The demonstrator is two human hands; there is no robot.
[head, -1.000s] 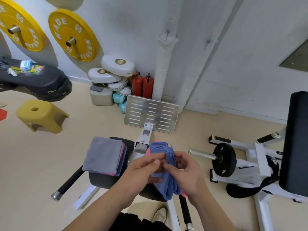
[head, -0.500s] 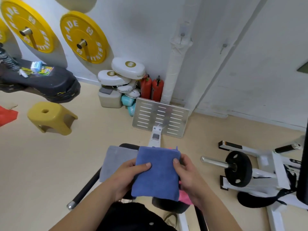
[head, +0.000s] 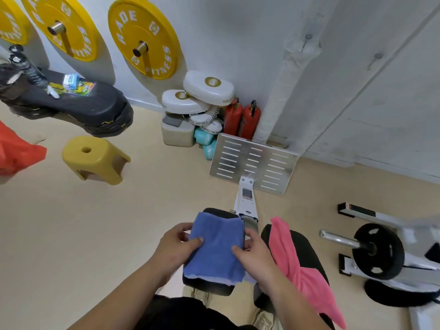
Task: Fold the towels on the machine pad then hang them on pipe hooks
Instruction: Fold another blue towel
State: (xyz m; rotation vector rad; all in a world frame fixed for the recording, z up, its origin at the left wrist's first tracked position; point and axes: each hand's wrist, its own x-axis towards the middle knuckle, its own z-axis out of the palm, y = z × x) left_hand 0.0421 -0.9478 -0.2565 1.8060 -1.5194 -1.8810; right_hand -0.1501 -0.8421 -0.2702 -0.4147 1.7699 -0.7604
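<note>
Gripping a folded blue towel [head: 215, 248] over the left machine pad [head: 207, 288], head view: left hand [head: 175, 247] and right hand [head: 256, 257] pinch opposite edges, thumbs on top; a pink towel [head: 294, 260] lies draped across the right pad [head: 308, 248].

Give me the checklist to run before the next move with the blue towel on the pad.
1. Blue towel folded into a tidy rectangle: ok.
2. Blue towel resting on the left pad: ok, the pad's near edge shows under it.
3. Left hand and right hand each pinch a side edge, thumbs on top: ok.
4. Pink towel folded: not ok, it lies crumpled across the right pad and hangs off the near end.
5. Pipe hook free: ok, nothing hangs on it.
</note>
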